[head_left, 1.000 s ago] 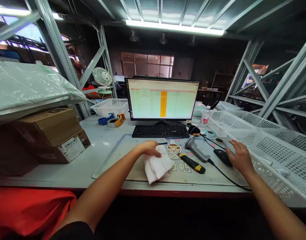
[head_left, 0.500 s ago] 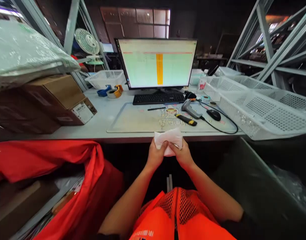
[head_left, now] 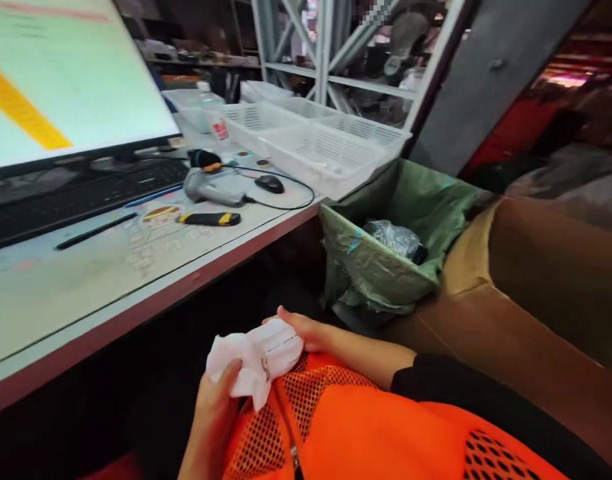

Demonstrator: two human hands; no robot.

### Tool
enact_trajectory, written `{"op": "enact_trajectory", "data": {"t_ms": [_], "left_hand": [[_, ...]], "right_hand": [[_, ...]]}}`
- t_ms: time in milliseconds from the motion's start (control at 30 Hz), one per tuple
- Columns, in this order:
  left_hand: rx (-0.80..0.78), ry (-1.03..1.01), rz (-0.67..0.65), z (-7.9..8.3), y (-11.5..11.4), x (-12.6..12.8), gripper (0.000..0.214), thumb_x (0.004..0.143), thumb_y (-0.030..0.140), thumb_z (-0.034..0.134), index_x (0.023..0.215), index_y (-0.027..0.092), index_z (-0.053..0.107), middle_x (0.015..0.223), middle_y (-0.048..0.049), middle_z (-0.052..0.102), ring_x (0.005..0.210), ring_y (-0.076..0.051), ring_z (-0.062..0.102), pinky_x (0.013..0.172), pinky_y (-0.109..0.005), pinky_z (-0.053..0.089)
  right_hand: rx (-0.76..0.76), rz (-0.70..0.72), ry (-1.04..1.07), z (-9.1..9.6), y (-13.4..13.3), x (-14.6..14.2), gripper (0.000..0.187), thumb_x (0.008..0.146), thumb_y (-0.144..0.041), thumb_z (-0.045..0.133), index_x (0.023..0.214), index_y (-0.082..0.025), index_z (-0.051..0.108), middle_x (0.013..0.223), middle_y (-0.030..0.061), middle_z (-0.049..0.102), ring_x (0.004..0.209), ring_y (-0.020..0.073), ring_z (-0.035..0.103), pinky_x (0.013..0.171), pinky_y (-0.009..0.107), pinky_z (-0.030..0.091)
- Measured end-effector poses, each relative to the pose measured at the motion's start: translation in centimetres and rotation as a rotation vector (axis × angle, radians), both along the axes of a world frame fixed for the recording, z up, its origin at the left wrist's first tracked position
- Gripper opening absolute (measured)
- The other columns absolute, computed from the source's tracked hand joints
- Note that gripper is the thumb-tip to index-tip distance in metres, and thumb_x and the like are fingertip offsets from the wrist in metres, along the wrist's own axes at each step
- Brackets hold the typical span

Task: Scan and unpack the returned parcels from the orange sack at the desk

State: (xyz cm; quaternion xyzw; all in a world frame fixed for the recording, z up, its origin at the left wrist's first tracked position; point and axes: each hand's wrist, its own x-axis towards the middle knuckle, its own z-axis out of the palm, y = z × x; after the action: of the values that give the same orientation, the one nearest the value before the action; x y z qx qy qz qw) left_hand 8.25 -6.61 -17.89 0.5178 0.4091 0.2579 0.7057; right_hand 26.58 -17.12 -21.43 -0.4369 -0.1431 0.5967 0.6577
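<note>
Both hands hold a crumpled white tissue (head_left: 259, 353) low in front of my orange mesh vest (head_left: 366, 433), below the desk edge. My left hand (head_left: 215, 403) grips its near side with fingers curled round it. My right hand (head_left: 303, 331) closes on its far side, fingertips showing past the paper. A bin lined with a green bag (head_left: 386, 267) stands to the right of my hands, with a clear plastic wad (head_left: 397, 239) inside it.
The desk (head_left: 86, 293) carries a monitor (head_left: 61, 87), keyboard (head_left: 71, 197), pen (head_left: 96, 231), yellow-black utility knife (head_left: 209, 219), barcode scanner (head_left: 211, 190), mouse (head_left: 269, 184) and white baskets (head_left: 321, 143). Brown cardboard boxes (head_left: 526, 293) stand right of the bin.
The tissue came off the desk mat into both hands, then down to my lap. My view has swung right and down, bringing the green-lined bin into sight.
</note>
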Motion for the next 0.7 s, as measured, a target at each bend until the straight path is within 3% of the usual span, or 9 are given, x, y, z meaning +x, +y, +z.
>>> {"op": "enact_trajectory", "data": {"t_ms": [100,200,267,333,467,567,633,700], "left_hand": [[0.047,0.152,-0.045,-0.6,0.6,1.2,0.075,0.062,0.044,0.091,0.129,0.016,0.069,0.115,-0.0109,0.077,0.106,-0.035,0.075,0.089,-0.041,0.064],[0.091,0.235,-0.067,-0.9,-0.2,2.0,0.091,0.066,0.045,0.089,0.146,0.019,0.056,0.13,-0.0141,0.07,0.109,-0.034,0.074,0.086,-0.041,0.063],[0.176,0.295,-0.066,-0.8,-0.8,2.3,0.105,0.068,0.049,0.09,0.159,0.024,0.043,0.142,-0.0159,0.063,0.113,-0.033,0.072,0.084,-0.04,0.063],[0.191,0.305,-0.106,-0.7,-1.2,2.5,0.11,0.067,0.052,0.091,0.161,0.027,0.04,0.146,-0.016,0.062,0.114,-0.034,0.072,0.084,-0.04,0.063],[0.005,0.2,-0.223,-0.2,-1.5,2.3,0.092,0.065,0.05,0.094,0.146,0.019,0.06,0.133,-0.0157,0.074,0.111,-0.035,0.076,0.087,-0.038,0.064],[-0.025,0.217,-0.226,0.5,-1.8,2.0,0.074,0.064,0.047,0.097,0.124,0.013,0.073,0.118,-0.017,0.079,0.106,-0.037,0.078,0.085,-0.039,0.065],[0.009,0.241,-0.181,1.1,-2.2,2.0,0.064,0.063,0.047,0.099,0.114,0.013,0.077,0.109,-0.0158,0.082,0.101,-0.038,0.079,0.083,-0.042,0.066],[0.046,0.216,-0.144,1.8,-2.5,2.1,0.061,0.061,0.047,0.1,0.108,0.015,0.079,0.106,-0.0142,0.082,0.098,-0.039,0.079,0.08,-0.043,0.067]], "right_hand": [[0.084,-0.113,-0.18,0.7,-0.7,0.1,0.09,0.08,-0.09,0.066,0.134,-0.018,0.067,0.119,0.0115,0.074,0.113,0.0261,0.07,0.102,0.04,0.053],[0.143,-0.01,-0.418,1.8,-2.1,-0.4,0.091,0.077,-0.081,0.077,0.145,-0.023,0.061,0.126,0.009,0.071,0.119,0.0257,0.066,0.105,0.041,0.052],[0.085,0.07,-0.551,2.1,-2.8,-0.6,0.095,0.073,-0.071,0.087,0.151,-0.025,0.057,0.126,0.008,0.071,0.118,0.0269,0.066,0.105,0.043,0.054],[-0.007,0.048,-0.659,2.0,-3.2,-0.7,0.092,0.072,-0.06,0.091,0.151,-0.028,0.057,0.122,0.0063,0.072,0.115,0.0279,0.068,0.102,0.044,0.055],[-0.045,-0.109,-0.774,1.2,-3.7,-0.7,0.071,0.08,-0.043,0.085,0.146,-0.032,0.062,0.11,0.0029,0.074,0.103,0.0251,0.07,0.094,0.04,0.056],[-0.03,-0.157,-0.794,0.9,-4.1,-0.5,0.073,0.078,-0.036,0.084,0.146,-0.032,0.061,0.106,0.0021,0.074,0.098,0.0235,0.071,0.092,0.038,0.055],[-0.026,-0.144,-0.747,0.7,-4.3,0.0,0.079,0.07,-0.033,0.089,0.144,-0.029,0.061,0.108,0.0026,0.074,0.1,0.0235,0.07,0.091,0.037,0.056],[0.032,-0.029,-0.666,0.6,-4.3,0.7,0.07,0.064,-0.031,0.091,0.13,-0.023,0.069,0.106,0.0036,0.075,0.099,0.0238,0.069,0.088,0.037,0.056]]}}
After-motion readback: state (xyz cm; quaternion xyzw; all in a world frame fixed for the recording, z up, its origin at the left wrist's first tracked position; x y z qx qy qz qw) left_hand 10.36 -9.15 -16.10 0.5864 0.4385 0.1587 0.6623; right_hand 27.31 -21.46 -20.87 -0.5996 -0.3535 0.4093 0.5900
